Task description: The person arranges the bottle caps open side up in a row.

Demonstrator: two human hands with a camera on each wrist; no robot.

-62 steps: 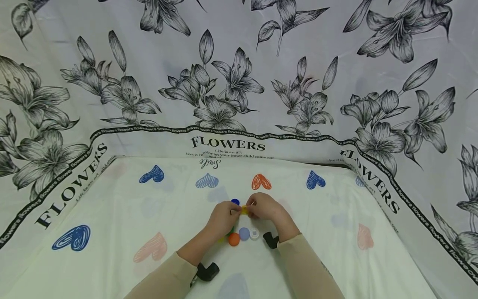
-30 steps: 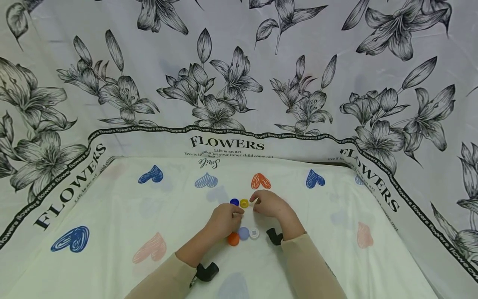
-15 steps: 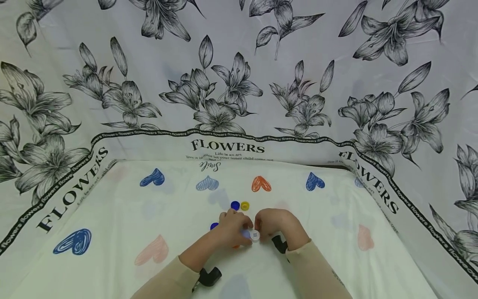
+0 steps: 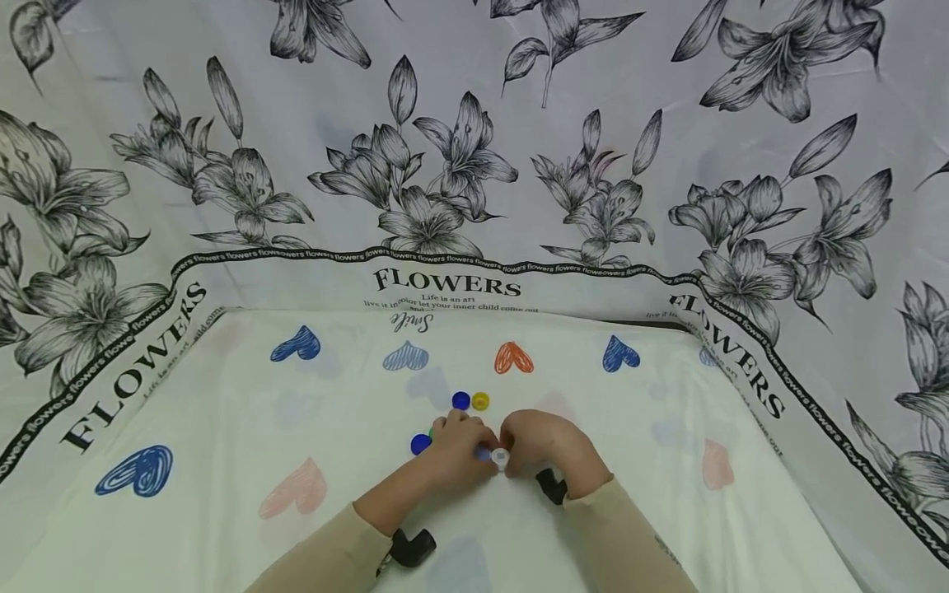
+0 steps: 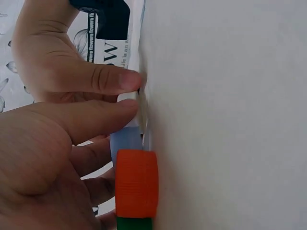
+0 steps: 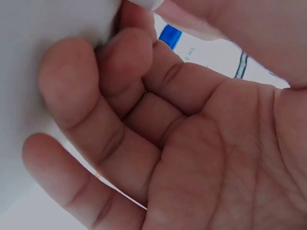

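Observation:
Between both hands on the cloth is a white bottle cap (image 4: 500, 458). My left hand (image 4: 454, 449) pinches its left side, and my right hand (image 4: 544, 445) pinches it from the right, both thumbs on its near side. A light blue cap (image 5: 125, 139) sits close beside it, under the left hand. Along the same line, an orange cap (image 5: 136, 184) and a green cap (image 5: 134, 224) stand in the left wrist view; the left hand hides the orange one from the head view. In the right wrist view, only a sliver of the white cap (image 6: 148, 4) shows above curled fingers.
Behind the hands, a dark blue cap (image 4: 461, 401) and a yellow cap (image 4: 480, 401) lie side by side. Another dark blue cap (image 4: 421, 445) lies left of the left hand. A white heart-print cloth (image 4: 356, 412) covers the table, with a flower-print curtain (image 4: 519, 222) behind.
Both hands let go of the yellow cap, leaving it beside the dark blue one. They then came nearer to the body and took hold of the white cap.

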